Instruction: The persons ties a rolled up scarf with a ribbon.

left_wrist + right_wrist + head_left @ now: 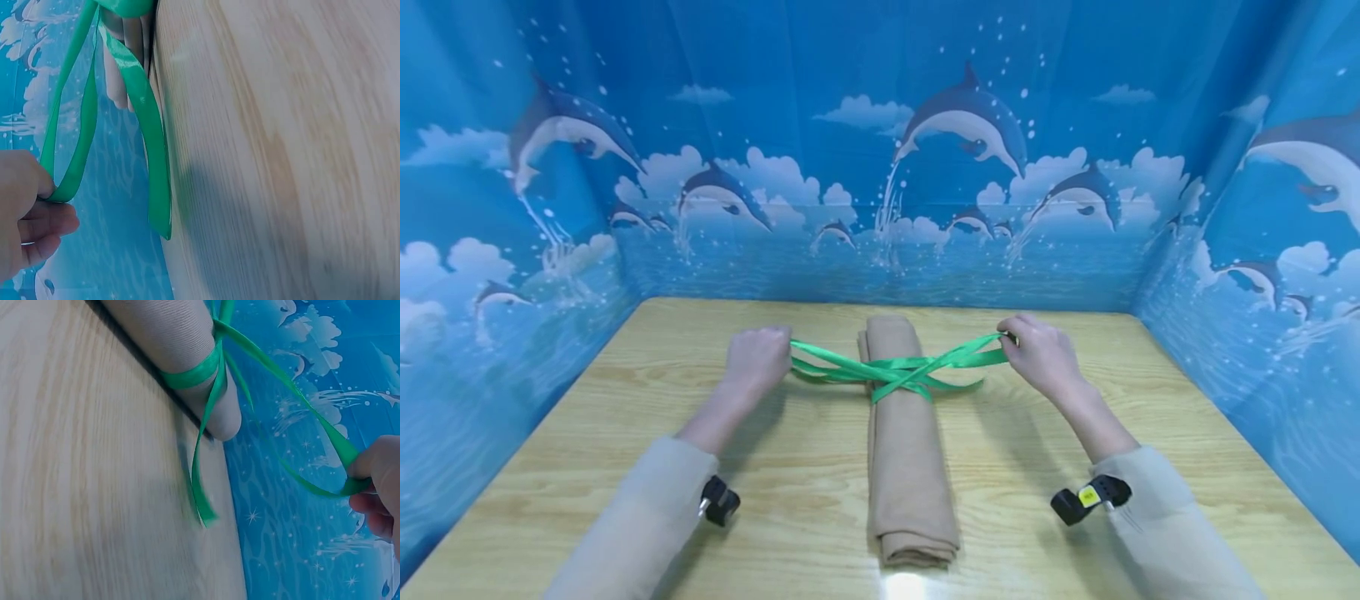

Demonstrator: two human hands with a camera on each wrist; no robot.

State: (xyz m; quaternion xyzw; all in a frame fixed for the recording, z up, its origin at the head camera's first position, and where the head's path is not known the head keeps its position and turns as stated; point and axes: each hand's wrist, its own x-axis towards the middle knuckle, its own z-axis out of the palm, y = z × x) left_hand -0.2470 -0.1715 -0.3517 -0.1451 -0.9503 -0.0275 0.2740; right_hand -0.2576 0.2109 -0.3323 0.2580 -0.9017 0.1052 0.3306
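Observation:
A beige folded cloth roll [913, 475] lies lengthwise on the table, with a green ribbon [902, 373] wrapped round it near its far end. To the left of the roll, my left hand [758, 357] pinches a loop of the ribbon, seen doubled back at the fingers [47, 222] in the left wrist view. My right hand [1041, 354] pinches another loop on the right side. Both loops stretch out from a crossing on top of the roll. A loose ribbon tail [159, 200] hangs on the left, and another tail [199, 497] on the right.
The light wood table [805, 500] reaches back to a blue dolphin-print curtain [880, 258], which also encloses both sides. A black strap device sits on each wrist, the left one [718, 502] and the right one [1090, 498].

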